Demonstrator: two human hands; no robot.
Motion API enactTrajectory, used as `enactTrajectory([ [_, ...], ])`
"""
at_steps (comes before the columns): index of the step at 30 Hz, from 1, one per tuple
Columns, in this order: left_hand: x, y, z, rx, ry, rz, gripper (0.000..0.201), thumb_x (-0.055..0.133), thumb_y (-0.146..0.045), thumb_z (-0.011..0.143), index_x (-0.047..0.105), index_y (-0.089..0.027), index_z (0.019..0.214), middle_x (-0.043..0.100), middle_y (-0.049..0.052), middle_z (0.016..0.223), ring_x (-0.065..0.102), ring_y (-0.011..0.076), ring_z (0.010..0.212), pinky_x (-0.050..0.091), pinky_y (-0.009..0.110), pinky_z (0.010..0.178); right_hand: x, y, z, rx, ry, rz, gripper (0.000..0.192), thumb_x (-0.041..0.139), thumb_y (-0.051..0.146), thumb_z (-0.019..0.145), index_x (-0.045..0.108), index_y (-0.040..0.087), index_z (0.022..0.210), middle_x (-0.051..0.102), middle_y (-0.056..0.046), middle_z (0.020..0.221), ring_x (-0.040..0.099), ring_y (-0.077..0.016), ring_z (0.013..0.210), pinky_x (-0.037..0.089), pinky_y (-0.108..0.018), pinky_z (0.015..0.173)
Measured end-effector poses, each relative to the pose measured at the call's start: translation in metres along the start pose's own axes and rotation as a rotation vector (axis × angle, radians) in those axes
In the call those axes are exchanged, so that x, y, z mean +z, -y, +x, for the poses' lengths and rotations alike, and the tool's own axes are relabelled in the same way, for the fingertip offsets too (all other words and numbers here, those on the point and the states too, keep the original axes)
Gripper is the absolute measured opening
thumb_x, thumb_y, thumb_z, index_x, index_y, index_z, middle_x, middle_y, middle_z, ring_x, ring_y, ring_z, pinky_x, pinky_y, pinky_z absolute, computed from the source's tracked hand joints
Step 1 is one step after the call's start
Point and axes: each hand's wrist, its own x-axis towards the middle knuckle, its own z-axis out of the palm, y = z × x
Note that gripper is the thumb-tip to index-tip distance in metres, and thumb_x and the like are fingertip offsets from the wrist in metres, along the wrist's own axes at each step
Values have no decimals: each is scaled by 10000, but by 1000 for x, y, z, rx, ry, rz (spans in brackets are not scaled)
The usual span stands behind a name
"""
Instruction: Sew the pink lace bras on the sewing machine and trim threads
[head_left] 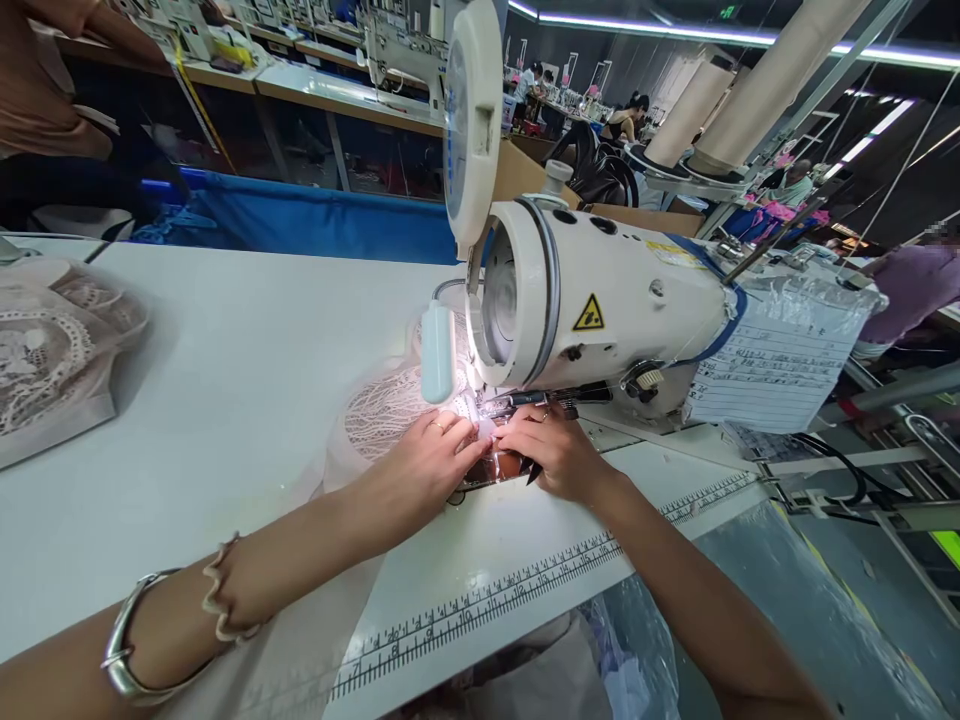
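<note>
A white sewing machine [600, 310] stands on the white table [247, 350], its lamp [438, 352] lighting the needle area. A piece of white lace fabric [382, 415] lies under the machine head. My left hand [431, 465] rests flat on the lace just left of the needle, fingers pressing it down. My right hand [551, 450] sits at the right of the needle with fingers pinched on the fabric's edge. The two hands almost touch over the shiny needle plate [491, 468]. The needle itself is hidden in the glare.
A bag of lace pieces [52, 350] lies at the table's left edge. A printed ruler strip [517, 590] runs along the front edge. A plastic-covered paper sheet [780, 370] hangs from the machine. Other people work at far benches; thread cones [697, 110] stand behind.
</note>
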Motion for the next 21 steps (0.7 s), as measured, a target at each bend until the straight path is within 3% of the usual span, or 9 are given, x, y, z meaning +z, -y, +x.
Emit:
enactTrajectory([
  [10,-9,27,4,-41,31,-102,468,401,45,877,594,-192,1231,636,95,1075,581,249,948,412,350,755,2,-1,-1,29,-23,20,376,407,-67,813,666,175,939,748,-76,1067,637,-222,983,517,-358,815],
  [17,-24,32,10,-86,35,-108,429,375,9,898,641,-216,1150,672,71,1136,617,208,858,435,358,780,2,-1,-3,48,-11,-1,406,376,-86,784,650,181,917,752,-69,1063,639,-228,987,519,-369,800],
  [21,-19,33,8,-152,-12,-51,399,380,-44,943,645,-251,1158,673,65,1092,574,232,912,440,393,838,1,-1,-2,29,-34,4,400,390,-93,768,637,181,923,753,-61,1064,639,-228,973,521,-361,786],
])
